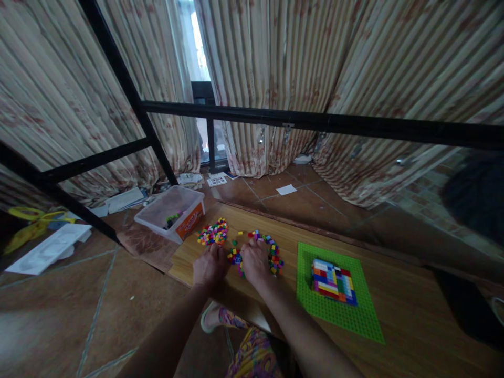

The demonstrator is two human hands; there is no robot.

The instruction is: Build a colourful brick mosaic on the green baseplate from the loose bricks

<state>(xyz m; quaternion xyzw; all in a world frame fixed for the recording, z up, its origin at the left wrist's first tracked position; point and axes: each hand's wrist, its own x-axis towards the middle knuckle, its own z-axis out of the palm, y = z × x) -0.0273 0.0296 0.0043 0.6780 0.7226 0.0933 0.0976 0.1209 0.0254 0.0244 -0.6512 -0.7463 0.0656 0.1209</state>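
Our left hand point(208, 266) and right hand point(255, 261) rest knuckles-up on the loose building bricks point(271, 252) on the desk point(409, 294); whether the fingers pinch anything, we cannot tell. The bricks look light, hard and scatter-prone, best pinched by their sides.

Wooden board point(413, 315): bricks point(213, 232), green baseplate point(342, 315).

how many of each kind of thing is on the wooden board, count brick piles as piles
loose brick piles: 2, the pile by the left hand and the pile by the right hand
green baseplate: 1
built brick panel on it: 1
total: 4
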